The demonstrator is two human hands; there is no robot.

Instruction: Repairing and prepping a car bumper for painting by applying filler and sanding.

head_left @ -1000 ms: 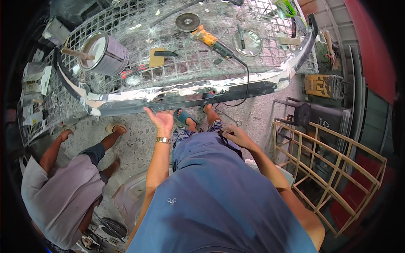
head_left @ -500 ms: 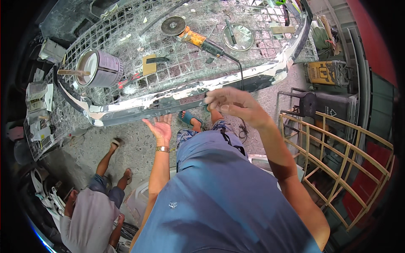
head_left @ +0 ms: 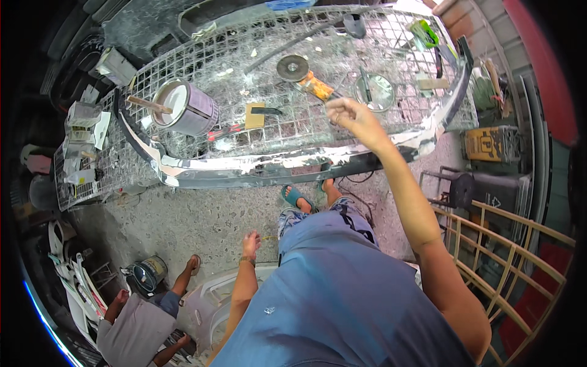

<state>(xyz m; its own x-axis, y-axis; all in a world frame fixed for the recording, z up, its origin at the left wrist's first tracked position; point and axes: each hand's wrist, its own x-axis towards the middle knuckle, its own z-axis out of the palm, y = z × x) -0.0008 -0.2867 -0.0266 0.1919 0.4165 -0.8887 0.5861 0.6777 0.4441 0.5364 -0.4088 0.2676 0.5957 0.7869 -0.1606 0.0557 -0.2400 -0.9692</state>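
My right hand [head_left: 358, 122] is over the worktable, at the rear end of an orange angle grinder [head_left: 317, 84]. Its fingers are apart and slightly bent; the hand covers the grinder's back end, and no grip on it shows. Down by my side, off the table, my left hand [head_left: 251, 244] is loosely open with nothing in it. Between me and the tools, a long curved bumper [head_left: 257, 168], black with patchy white filler, lies along the table's near edge. The grinder's dark disc [head_left: 293, 68] points to the far left.
On the dusty mesh-topped table [head_left: 202, 144] stand a can [head_left: 194, 113] with a stick across it, a yellow spreader [head_left: 255, 115] and a round lid [head_left: 379, 93]. A wooden frame [head_left: 507, 244] leans at the right. Another person [head_left: 137, 330] is low at the left.
My right hand has gone from above the bumper forward to the grinder. My left hand has dropped from the bumper's near edge to my side. The view has shifted.
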